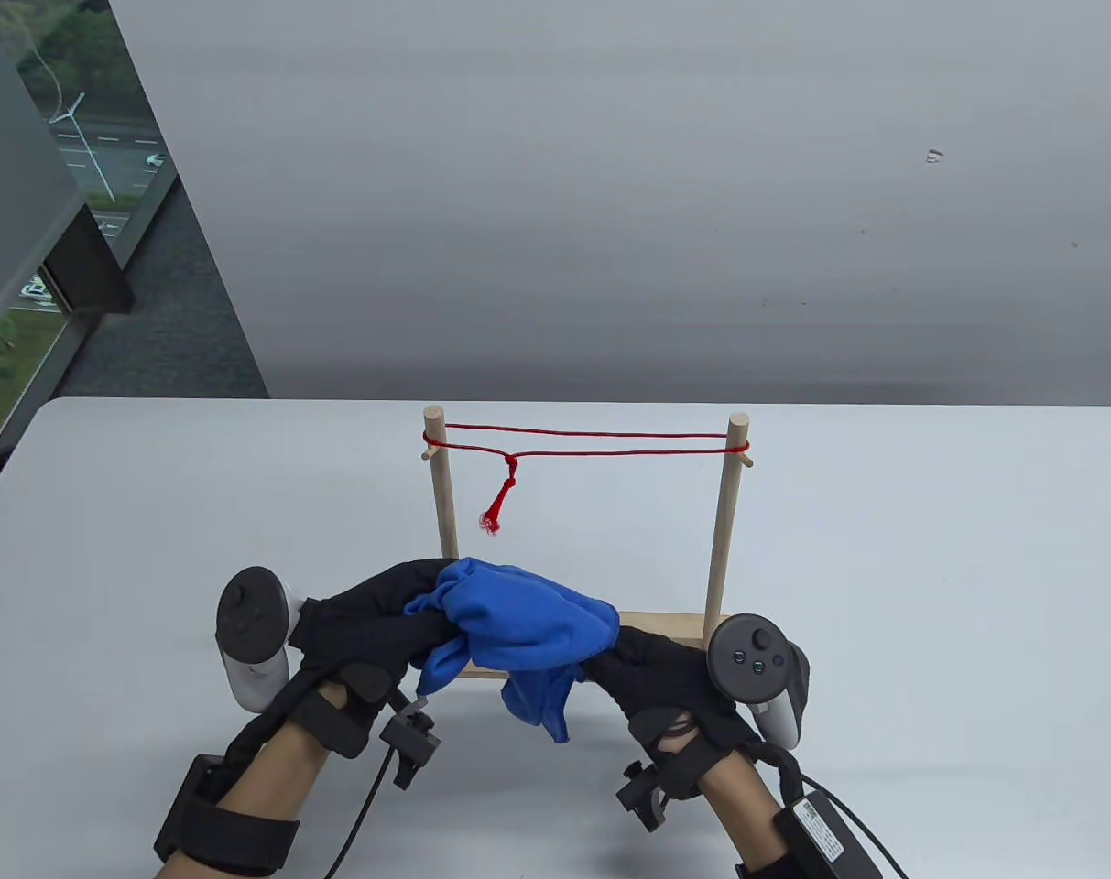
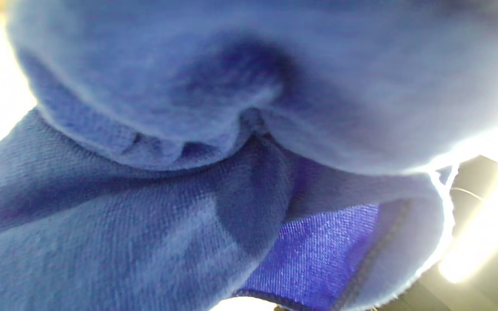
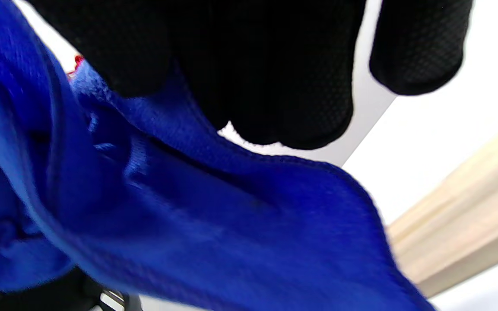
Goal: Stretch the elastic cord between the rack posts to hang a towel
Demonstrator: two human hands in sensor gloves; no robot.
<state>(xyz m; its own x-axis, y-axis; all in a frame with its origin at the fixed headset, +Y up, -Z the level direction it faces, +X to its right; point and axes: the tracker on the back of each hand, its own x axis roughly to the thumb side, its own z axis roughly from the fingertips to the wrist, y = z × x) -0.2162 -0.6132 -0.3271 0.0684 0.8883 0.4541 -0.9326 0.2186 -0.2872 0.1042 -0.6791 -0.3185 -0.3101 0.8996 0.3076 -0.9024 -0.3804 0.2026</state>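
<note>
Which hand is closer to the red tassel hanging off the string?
Left. The left hand is below the red tassel; the right hand is farther off, below the right wooden post.

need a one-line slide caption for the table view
Both gloved hands, left and right, hold a bunched blue cloth towel before a wooden two-post rack already strung with red elastic cord.

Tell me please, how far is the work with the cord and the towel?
Done: the red cord is already stretched between the two rack posts, its knotted tail hanging near the left one. In hand: the left hand and right hand hold the bunched blue towel together, low in front of the rack. Left: spreading the towel and draping it over the cord.
</note>
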